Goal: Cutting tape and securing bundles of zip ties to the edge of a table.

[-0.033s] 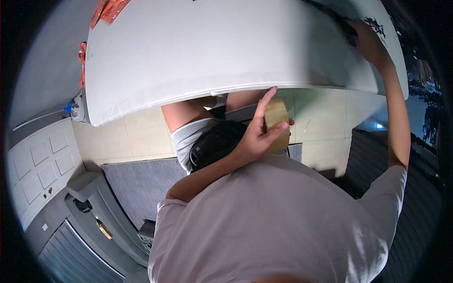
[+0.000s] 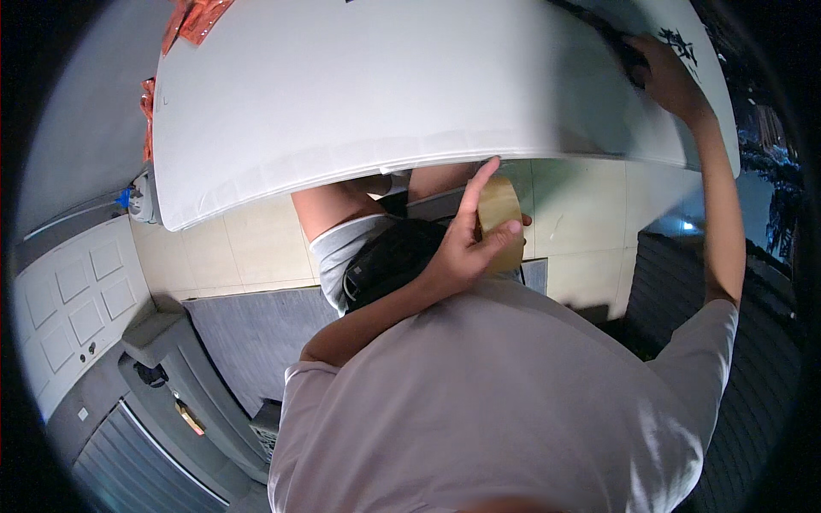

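Note:
A wide roll of yellowish packing tape (image 2: 500, 209) is in my left hand (image 2: 464, 252), below the table's near edge. The thumb lies over the roll and the index finger stretches up along its side; the other fingertips show at the roll's far side. My right arm reaches out over the white table (image 2: 359, 94). At its far right my right hand (image 2: 671, 84) has its fingers bent round a long black thing (image 2: 611, 32), whose kind is hard to make out in the shade. Black leaf-like marks or scraps (image 2: 680, 50) are just right of that hand.
Red packets (image 2: 203, 19) lie at the table's far left corner, with another red piece (image 2: 148, 118) at its left edge. A black bag (image 2: 395, 261) rests on my lap. A grey sofa (image 2: 197, 376) and white door (image 2: 81, 299) are at the left.

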Motion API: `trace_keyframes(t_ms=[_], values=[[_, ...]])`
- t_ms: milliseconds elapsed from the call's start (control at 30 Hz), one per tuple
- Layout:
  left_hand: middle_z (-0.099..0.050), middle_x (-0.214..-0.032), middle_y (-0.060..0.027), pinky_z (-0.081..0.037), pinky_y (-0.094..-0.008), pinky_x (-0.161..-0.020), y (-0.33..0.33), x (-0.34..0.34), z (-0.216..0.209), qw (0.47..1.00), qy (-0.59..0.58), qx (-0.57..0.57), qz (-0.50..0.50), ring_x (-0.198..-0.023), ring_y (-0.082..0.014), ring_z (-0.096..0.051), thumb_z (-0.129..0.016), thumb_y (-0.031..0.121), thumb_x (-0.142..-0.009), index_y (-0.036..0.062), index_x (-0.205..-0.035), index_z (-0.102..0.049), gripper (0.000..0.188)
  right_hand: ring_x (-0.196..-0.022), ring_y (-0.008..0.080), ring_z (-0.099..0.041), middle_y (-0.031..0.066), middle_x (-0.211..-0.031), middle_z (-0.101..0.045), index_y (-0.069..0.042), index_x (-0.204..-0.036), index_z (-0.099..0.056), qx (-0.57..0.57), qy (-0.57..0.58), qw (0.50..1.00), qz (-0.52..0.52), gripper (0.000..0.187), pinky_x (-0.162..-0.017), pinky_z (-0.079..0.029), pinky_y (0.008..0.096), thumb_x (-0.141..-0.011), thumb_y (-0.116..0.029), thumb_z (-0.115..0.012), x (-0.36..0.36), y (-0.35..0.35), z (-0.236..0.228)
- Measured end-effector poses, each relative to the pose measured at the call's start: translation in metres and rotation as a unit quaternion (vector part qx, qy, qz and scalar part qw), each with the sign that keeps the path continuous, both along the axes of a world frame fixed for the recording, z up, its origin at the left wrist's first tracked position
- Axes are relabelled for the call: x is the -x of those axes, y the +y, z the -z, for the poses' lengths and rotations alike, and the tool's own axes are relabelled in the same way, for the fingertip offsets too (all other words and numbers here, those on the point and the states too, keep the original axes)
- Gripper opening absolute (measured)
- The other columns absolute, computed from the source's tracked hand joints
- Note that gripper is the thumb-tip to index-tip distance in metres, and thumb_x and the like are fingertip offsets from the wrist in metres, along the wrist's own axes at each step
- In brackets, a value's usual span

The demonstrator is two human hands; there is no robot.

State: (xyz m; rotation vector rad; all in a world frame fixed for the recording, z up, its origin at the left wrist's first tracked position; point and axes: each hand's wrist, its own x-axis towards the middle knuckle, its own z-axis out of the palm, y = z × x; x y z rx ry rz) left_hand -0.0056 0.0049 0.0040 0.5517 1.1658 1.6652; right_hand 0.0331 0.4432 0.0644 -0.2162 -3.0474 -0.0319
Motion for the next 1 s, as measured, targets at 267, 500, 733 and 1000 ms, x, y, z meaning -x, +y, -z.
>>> trace_keyframes(t_ms=[267, 500, 733, 1000], values=[[-0.054, -0.127, -0.0121, -0.047, -0.0370, -0.101, 0.000, 0.003, -0.007, 0.999, -0.030, 0.010, 0.006, -0.114, -0.0204, -0.060, -0.062, 0.018, -0.101, 0.0137, -0.160, -0.011, 0.078, -0.118, 0.0398, -0.058, 0.0245, -0.123, -0.062, 0.003, -0.132, -0.055, -0.036, -0.135, 0.984, 0.111, 0.049, -0.106, -0.045, 0.0440, -0.084, 0.002, -0.063, -0.030, -0.062, -0.036], [-0.053, -0.127, -0.0112, -0.052, -0.0383, -0.097, 0.002, 0.003, -0.004, 0.999, -0.037, 0.008, 0.002, -0.114, -0.0225, -0.061, -0.061, 0.013, -0.100, 0.0145, -0.160, -0.011, 0.078, -0.114, 0.0375, -0.060, 0.0242, -0.118, -0.062, 0.001, -0.131, -0.054, 0.023, -0.176, 0.974, 0.142, 0.046, -0.100, -0.047, 0.0452, -0.086, 0.001, -0.063, -0.078, -0.091, -0.064], [-0.049, -0.130, -0.0113, -0.051, -0.0380, -0.098, 0.003, 0.003, -0.001, 0.999, -0.038, -0.002, -0.003, -0.116, -0.0228, -0.060, -0.063, 0.015, -0.100, 0.0165, -0.160, -0.009, 0.080, -0.063, 0.0070, -0.053, -0.0012, -0.073, -0.052, -0.003, -0.088, -0.058, 0.521, -0.232, 0.783, 0.249, 0.019, -0.054, -0.039, 0.0240, -0.079, -0.001, -0.075, -0.093, -0.136, -0.078], [-0.052, -0.129, -0.0145, -0.057, -0.0413, -0.092, 0.004, 0.001, -0.007, 0.997, -0.065, 0.025, -0.014, -0.116, -0.0261, -0.060, -0.062, 0.009, -0.099, 0.0196, -0.159, -0.008, 0.081, -0.069, 0.0094, -0.058, 0.0014, -0.081, -0.057, 0.000, -0.103, -0.054, 0.583, -0.423, 0.664, 0.203, 0.049, -0.062, -0.057, 0.0314, -0.063, 0.008, -0.081, -0.090, -0.132, -0.107]])
